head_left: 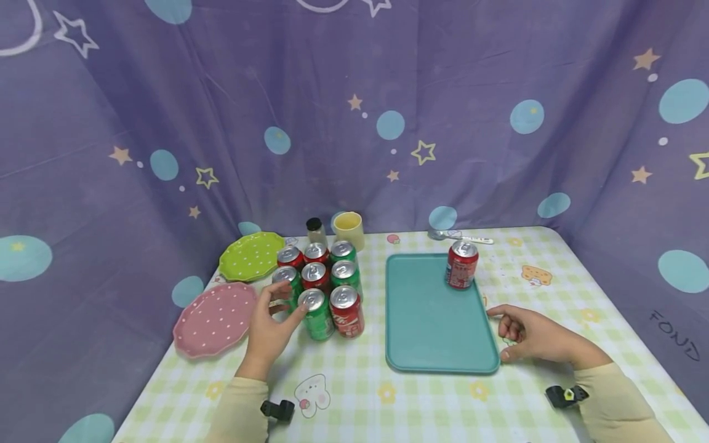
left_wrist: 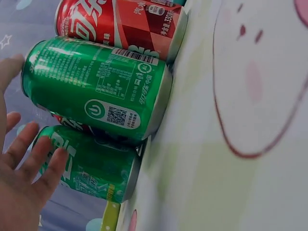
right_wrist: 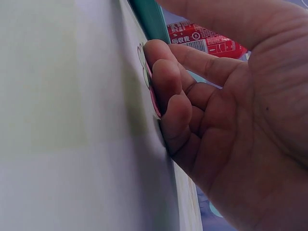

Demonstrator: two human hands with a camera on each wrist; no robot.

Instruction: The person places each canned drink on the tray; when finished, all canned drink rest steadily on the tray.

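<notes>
My left hand is at the front left of a cluster of several soda cans. Its thumb tip is right at the top rim of the front green can. In the left wrist view its spread fingers lie beside a second green can. A red can stands to the right of the front green one. My right hand rests by the right edge of a teal tray, index finger stretched along it, thumb near the front corner, other fingers loosely curled. One red can stands upright at the tray's back right.
Left of the cans lie a pink dotted plate and a green dotted plate. Behind them stand a black-capped jar and a yellow cup. A spoon lies near the table's back edge, before a purple curtain.
</notes>
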